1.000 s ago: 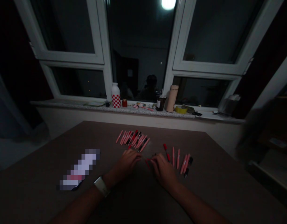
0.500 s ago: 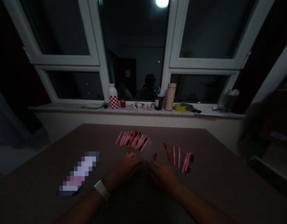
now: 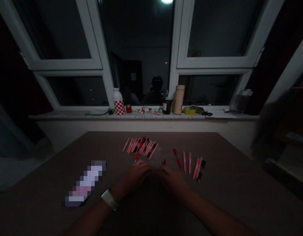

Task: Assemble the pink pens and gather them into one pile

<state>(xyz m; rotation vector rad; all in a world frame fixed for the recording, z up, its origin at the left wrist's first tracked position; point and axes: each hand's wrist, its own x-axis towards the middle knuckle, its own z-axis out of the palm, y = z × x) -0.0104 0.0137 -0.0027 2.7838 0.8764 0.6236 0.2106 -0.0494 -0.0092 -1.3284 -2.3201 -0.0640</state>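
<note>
My left hand (image 3: 135,174) and my right hand (image 3: 172,179) rest close together on the brown table (image 3: 227,183), fingers curled and pinched toward each other. Something thin and small sits between the fingertips; the dim light hides what it is. A small red pen piece (image 3: 163,162) lies just beyond my right fingers. A pile of several pink and red pens (image 3: 141,146) lies further back, left of centre. A row of several pink pens (image 3: 189,162) with black caps (image 3: 201,168) lies to the right of my right hand. A watch (image 3: 109,199) is on my left wrist.
A blurred-out oblong object (image 3: 84,183) lies on the table at the left. The windowsill (image 3: 67,115) behind holds a red-checked bottle (image 3: 119,101), a dark cup (image 3: 167,105), a beige flask (image 3: 179,99), a yellow tape roll (image 3: 190,110) and scissors (image 3: 206,114). Dark windows stand above.
Both hands have drawn together at the table's centre, and the red piece that was by my right fingers now lies free just beyond them. The view has tilted slightly.
</note>
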